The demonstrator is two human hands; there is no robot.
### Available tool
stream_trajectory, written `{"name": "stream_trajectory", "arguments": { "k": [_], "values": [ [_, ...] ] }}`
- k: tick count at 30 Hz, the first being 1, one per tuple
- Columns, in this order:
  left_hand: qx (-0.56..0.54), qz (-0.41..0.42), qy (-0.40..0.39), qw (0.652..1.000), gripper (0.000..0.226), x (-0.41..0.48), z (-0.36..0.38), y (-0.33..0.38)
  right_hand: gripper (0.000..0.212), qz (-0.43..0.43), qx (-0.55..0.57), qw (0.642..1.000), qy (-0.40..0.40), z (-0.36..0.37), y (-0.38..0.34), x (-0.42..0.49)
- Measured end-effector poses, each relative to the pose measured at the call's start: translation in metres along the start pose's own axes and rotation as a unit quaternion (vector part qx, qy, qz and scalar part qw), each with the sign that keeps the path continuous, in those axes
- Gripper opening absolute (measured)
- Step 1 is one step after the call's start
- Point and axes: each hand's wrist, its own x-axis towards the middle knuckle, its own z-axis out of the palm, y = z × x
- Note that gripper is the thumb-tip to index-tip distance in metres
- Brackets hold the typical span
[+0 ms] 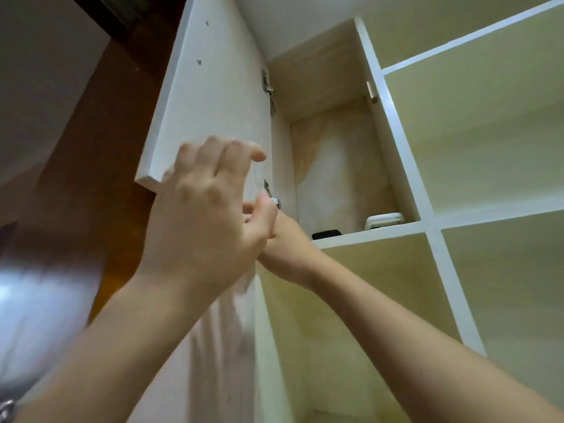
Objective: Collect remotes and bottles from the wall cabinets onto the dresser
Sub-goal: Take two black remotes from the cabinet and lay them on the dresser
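I look up into an open wall cabinet [335, 96]. On its shelf [369, 237] lie a black remote [326, 234] and, to the right, a white remote-like device [384, 220]; only their front ends show over the shelf edge. My left hand [207, 209] is raised in front of the open door [213, 102], its fingers loosely spread and holding nothing. My right hand [287, 245] reaches up to the shelf's left front corner, left of the black remote. Its fingers are hidden behind my left hand.
Open white-framed cubbies [488, 141] fill the right side, and another compartment [351, 300] sits below the shelf. Metal hinges [266, 82] hold the door on the cabinet's left wall. A dark wooden door [91, 148] stands to the left.
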Motion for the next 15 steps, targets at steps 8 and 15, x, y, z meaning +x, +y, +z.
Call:
{"name": "stream_trajectory", "arguments": {
  "k": [8,15],
  "values": [
    [-0.155,-0.162,-0.198,0.954,0.025,0.03,0.08,0.013,0.02,0.037,-0.194,0.97,0.144,-0.097,0.019,-0.019],
    [-0.036,-0.151,-0.483,0.862,0.02,0.054,0.153,0.006,0.024,0.169,-0.235,0.955,0.071,-0.125,0.042,0.015]
  ]
}}
